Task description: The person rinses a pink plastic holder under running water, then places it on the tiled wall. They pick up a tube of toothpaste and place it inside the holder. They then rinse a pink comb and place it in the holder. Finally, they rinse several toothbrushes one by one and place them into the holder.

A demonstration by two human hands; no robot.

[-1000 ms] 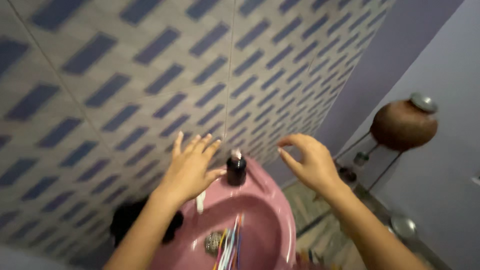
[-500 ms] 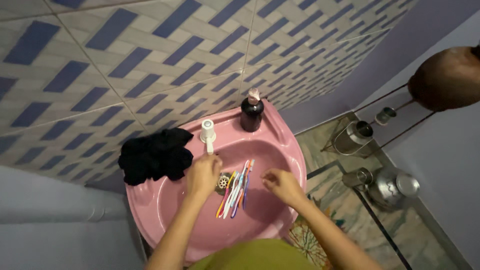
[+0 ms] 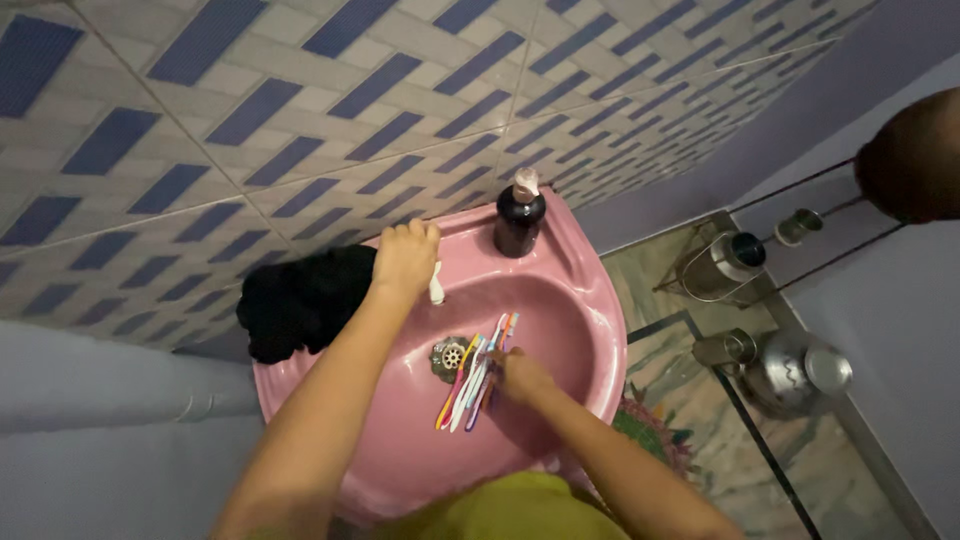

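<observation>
- Your left hand (image 3: pixel 404 258) sits on top of the white tap (image 3: pixel 436 290) at the back rim of the pink sink (image 3: pixel 590 330), fingers curled down and clenched over the tap's head; only the spout shows below your knuckles.
- Your right hand (image 3: pixel 520 378) is down in the basin, fingertips touching the right edge of the bunch of toothbrushes (image 3: pixel 472 372). You cannot tell from this angle whether it has closed on any of them.
- The toothbrushes lie loose in the bottom of the basin in a rough fan, orange, pink, white and blue handles, heads pointing toward the back, just right of the metal drain (image 3: pixel 449 356).
- A dark bottle with a pale pump top (image 3: pixel 520 215) stands upright on the back rim, just right of the tap and apart from your left hand.
- A black cloth (image 3: pixel 300 300) is heaped on the left rim, touching your left wrist.
- Blue-and-white patterned wall tiles (image 3: pixel 300 120) run behind the sink.
- On the floor to the right stand steel pots (image 3: pixel 790 375), and a round brown clay pot (image 3: pixel 910 155) rests on a wire stand.
</observation>
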